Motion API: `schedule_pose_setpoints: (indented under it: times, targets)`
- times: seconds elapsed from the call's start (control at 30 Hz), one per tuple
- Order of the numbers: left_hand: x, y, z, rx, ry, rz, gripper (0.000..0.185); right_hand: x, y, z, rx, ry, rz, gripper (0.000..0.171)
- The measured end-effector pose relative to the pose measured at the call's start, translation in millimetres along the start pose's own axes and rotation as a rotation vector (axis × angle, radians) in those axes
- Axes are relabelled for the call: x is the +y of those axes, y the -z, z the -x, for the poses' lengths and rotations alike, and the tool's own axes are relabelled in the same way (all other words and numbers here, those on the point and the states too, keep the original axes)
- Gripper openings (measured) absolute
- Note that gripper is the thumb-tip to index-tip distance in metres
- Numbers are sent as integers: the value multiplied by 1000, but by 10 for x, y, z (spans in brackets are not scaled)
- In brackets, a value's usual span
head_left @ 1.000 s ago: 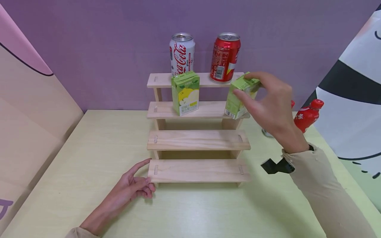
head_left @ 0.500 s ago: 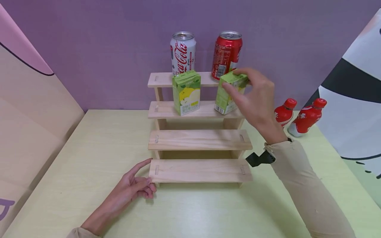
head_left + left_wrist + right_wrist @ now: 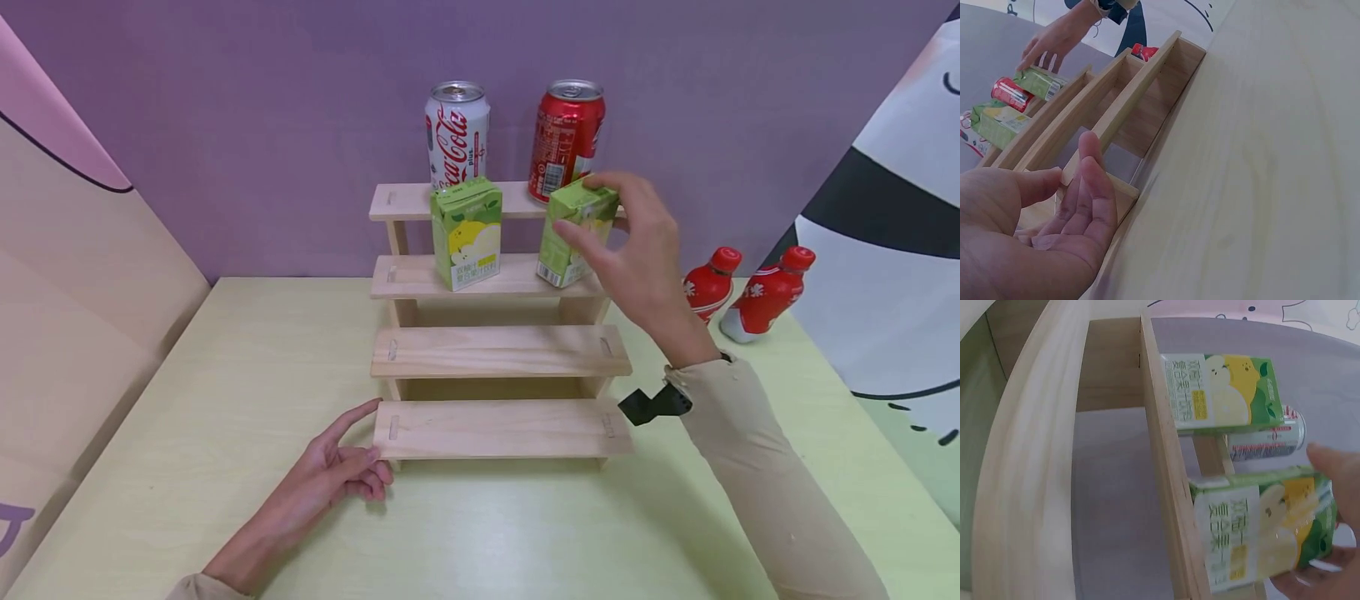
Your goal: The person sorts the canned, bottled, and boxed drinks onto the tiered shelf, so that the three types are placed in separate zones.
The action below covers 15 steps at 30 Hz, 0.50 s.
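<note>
My right hand (image 3: 637, 246) holds a green juice box (image 3: 570, 237) at its top, thumb toward its left side and fingers on the far side. This box stands upright, slightly turned, on the right part of the second-highest shelf (image 3: 517, 279) of a stepped wooden stand (image 3: 502, 429). A matching juice box (image 3: 467, 237) stands left of it on that shelf. My left hand (image 3: 322, 471) grips the left end of the lowest shelf, thumb at the front corner, index finger at the back. In the left wrist view, the left hand (image 3: 1066, 219) has its fingers curled by the shelf end.
A white Coca-Cola can (image 3: 457, 137) and a red can (image 3: 566, 142) stand on the top shelf, partly behind the boxes. Two red-capped bottles (image 3: 765, 296) stand on the table (image 3: 225, 400) to the right, one partly behind my right hand. A purple backdrop (image 3: 300, 150) rises behind.
My right hand has carried the juice box left and set it on the second-highest shelf. In the last half second it has barely moved. My left hand stays at the lowest shelf.
</note>
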State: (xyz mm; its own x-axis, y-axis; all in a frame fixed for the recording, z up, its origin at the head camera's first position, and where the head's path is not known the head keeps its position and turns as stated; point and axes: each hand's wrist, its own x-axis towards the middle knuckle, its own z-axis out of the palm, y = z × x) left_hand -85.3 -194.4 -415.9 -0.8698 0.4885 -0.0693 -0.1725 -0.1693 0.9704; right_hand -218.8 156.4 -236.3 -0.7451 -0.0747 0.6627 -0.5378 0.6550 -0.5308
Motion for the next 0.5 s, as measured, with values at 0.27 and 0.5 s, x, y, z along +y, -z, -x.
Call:
schedule_pose_setpoints:
  times: [0.27, 0.5]
  targets:
    - [5, 8, -5, -1, 12, 5, 60, 83, 94, 68, -22, 59, -88, 55]
    - [10, 10, -1, 21, 52, -15, 59, 39, 162, 124, 5, 82, -37, 51]
